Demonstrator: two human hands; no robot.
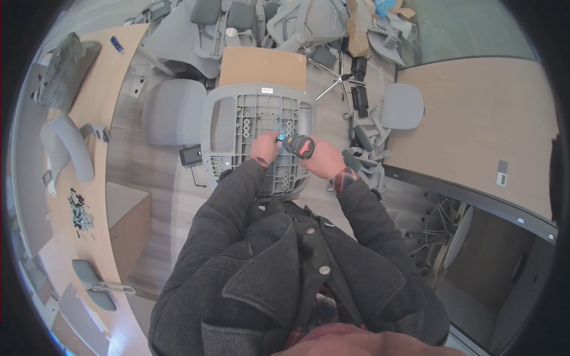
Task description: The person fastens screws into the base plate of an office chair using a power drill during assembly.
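A grey plastic chair seat frame [258, 113] with a ribbed grid lies in front of me, on or against a cardboard box [263, 66]. My right hand [325, 159] is wrapped round a dark power drill [298, 146] with a red mark, its lit front end pointing left over the grid. My left hand [265, 148] is closed beside the drill's tip, over the middle of the frame. Whatever its fingers pinch is too small to make out.
Left, a long wooden desk [95, 142] bears a pile of screws [81, 212], a bag [66, 74] and chair parts. Many grey chair parts [306, 24] lie beyond the box. At right stands another wooden table [475, 124], a grey seat [402, 107] at its edge.
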